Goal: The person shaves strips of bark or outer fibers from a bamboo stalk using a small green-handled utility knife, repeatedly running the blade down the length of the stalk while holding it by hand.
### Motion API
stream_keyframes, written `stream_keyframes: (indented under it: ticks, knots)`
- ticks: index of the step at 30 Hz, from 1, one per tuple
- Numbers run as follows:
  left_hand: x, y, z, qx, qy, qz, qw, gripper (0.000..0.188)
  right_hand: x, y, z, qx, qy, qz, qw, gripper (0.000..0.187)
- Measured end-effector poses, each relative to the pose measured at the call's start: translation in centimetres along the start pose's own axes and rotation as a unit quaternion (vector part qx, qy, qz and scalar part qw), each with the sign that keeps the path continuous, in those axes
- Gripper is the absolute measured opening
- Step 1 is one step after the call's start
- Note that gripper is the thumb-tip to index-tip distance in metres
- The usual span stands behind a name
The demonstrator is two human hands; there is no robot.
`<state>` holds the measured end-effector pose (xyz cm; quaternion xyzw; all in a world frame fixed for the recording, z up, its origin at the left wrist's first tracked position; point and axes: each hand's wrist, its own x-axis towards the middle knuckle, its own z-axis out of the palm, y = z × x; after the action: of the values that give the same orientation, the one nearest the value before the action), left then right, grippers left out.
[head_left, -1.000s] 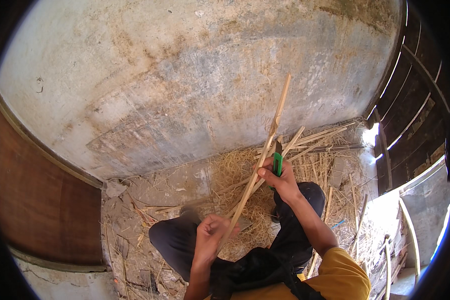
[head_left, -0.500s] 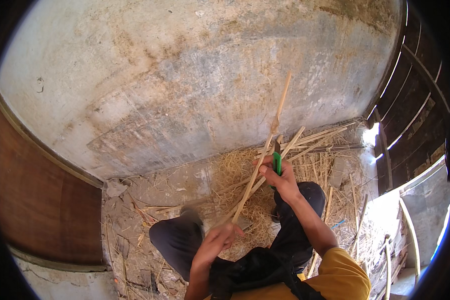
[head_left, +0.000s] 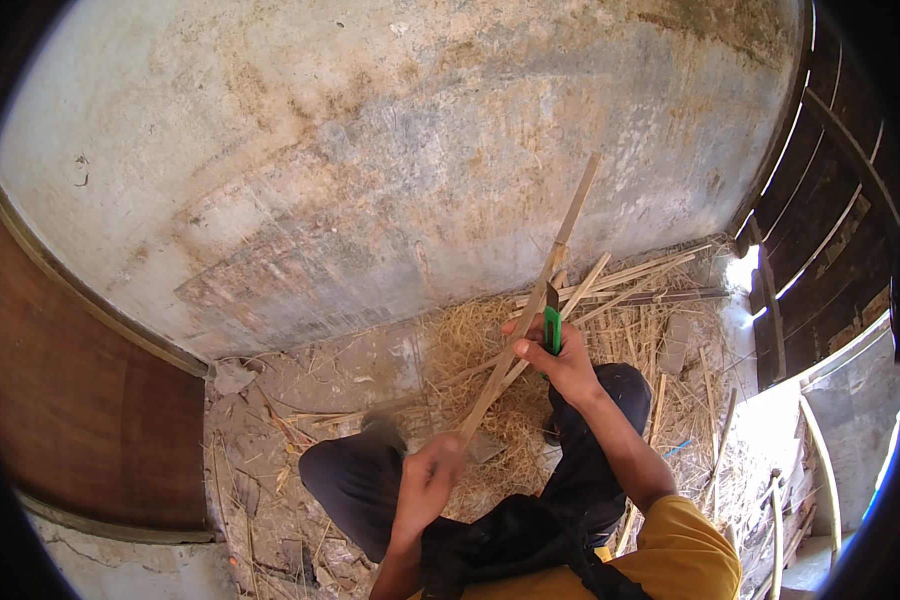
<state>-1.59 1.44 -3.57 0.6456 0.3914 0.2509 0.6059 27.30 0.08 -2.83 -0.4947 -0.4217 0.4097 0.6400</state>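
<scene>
A long, thin bamboo strip [head_left: 572, 215] slants up from my lap toward the wall, with a joint partway along it. At its lower end, my left hand [head_left: 431, 482] is closed around the strip, slightly blurred. My right hand [head_left: 560, 362] grips a green utility knife [head_left: 552, 328], its dark blade pointing upward beside the strip. The thumb and fingers of that same hand also pinch the strip near its middle. Another pale strip [head_left: 587, 283] lies at a slant behind the knife, its upper end near the pile.
Bamboo strips [head_left: 635, 277] and curly shavings [head_left: 510, 440] cover the floor between and beyond my knees. A stained wall [head_left: 370, 200] rises in front. A brown wooden panel [head_left: 90, 390] stands at left, dark slatted boards [head_left: 830, 220] at right.
The bamboo strip has turned about its length, showing a broader, darker face, and its tip has shifted right. My left hand has moved slightly up and left and closed on its lower end.
</scene>
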Motion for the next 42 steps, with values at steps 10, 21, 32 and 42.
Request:
stream_keyframes:
  ticks: [10, 21, 32, 42]
  knots:
    - [0.2, 2.0, 1.3, -0.13, 0.099, 0.028, 0.986, 0.018, 0.2, 0.4, -0.1, 0.057, 0.03, -0.013, 0.998, 0.019]
    - [-0.2, 0.1, 0.1, 0.057, 0.027, 0.06, 0.996, 0.012, 0.2, 0.0, 0.2, 0.007, 0.127, -0.027, 0.992, 0.028]
    - [0.9, 3.0, 0.5, -0.007, 0.087, 0.067, 0.994, 0.018, -1.1, 2.1, 2.3, -0.309, -0.047, -0.28, 0.908, 0.034]
    - [0.9, 4.0, 0.7, 0.032, 0.108, 0.058, 0.992, 0.018, -1.4, 1.6, 3.1, -0.339, -0.083, -0.297, 0.889, 0.033]
